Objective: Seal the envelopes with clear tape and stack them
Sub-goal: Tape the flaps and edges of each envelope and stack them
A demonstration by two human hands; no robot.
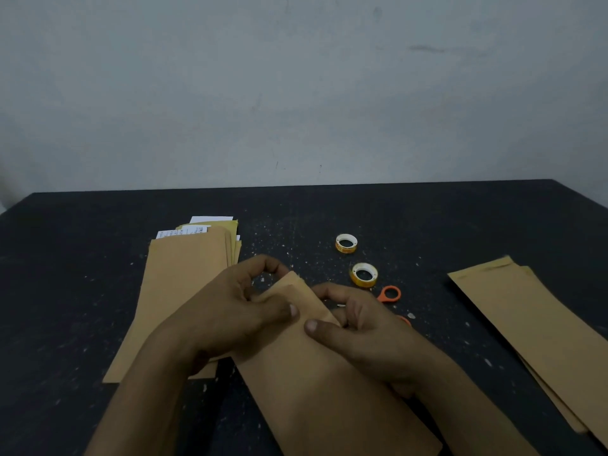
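— Where is the envelope (316, 373) right now?

— Directly in front of the person, in the middle of the dark table (82, 258), with its near end running off the bottom of the view. The left hand (237, 311) and the right hand (365, 330) both pinch its far end, thumb on top and fingers curled underneath. Neither hand is free.

— Which way does it lie?

— Its long axis runs away from the person and leans a little to the left. The flap end points far and looks folded over under the thumbs. Whether any tape is on it cannot be told.

— What does the coming move turn on?

— Most likely the tape. The nearer tape roll (363, 274) lies just beyond the right hand and a little to its right, off the flap end's right corner. The right hand is plainly closer to it than the left. The scissors (390, 293) sit just beside that hand, partly hidden behind it. The left hand would probably have to hold the flap down alone.

— And farther out?

— A pile of envelopes (177, 291) lies under the left wrist, with white papers poking from the far ends, pointing much the same way. A second stack (543, 340) lies well apart on the right, slanting from far left to near right. The farther tape roll (346, 243) sits beyond the first, and then comes the wall (296, 93).
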